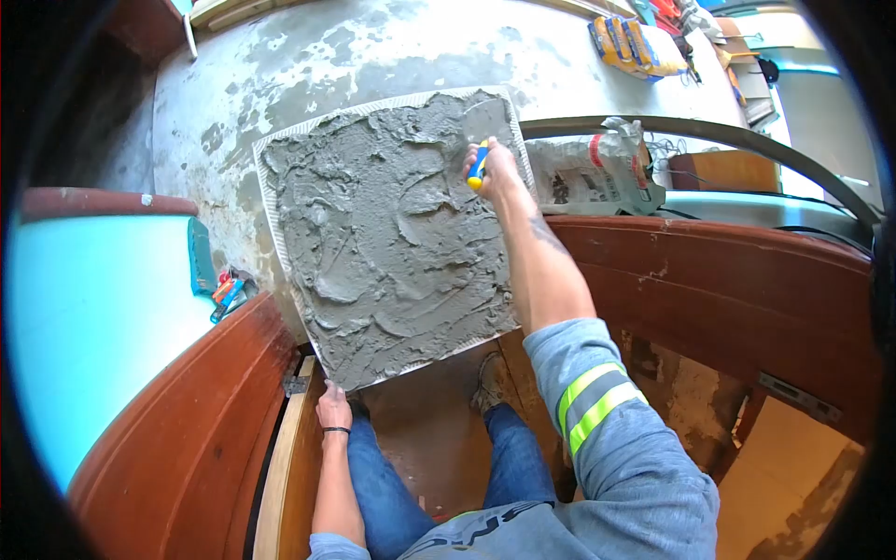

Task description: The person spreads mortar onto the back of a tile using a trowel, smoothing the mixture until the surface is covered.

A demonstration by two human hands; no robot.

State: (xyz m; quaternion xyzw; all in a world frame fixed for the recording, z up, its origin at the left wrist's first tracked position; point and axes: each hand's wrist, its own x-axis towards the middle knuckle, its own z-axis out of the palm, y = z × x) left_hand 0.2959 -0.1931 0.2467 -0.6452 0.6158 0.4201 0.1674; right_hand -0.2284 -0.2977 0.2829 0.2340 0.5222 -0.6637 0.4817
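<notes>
A large square tile (268,201) lies before me, its ribbed pale edge showing around a thick grey layer of mortar (392,233). The mortar is rough, with ridges and swirls across it. My right hand (497,166) is closed around the blue and yellow handle of a trowel (479,168). The trowel's blade rests at the tile's far right corner and is partly covered with mortar. My left hand (333,407), with a dark band on the wrist, is closed at the tile's near left corner. Its fingertips are partly hidden there.
Reddish-brown wooden door frames (691,289) flank me on both sides. An opened bag (597,173) lies right of the tile. Yellow packages (635,47) sit farther back on the stained floor (308,56). Small tools (227,294) lie by the turquoise door panel (103,308) at left.
</notes>
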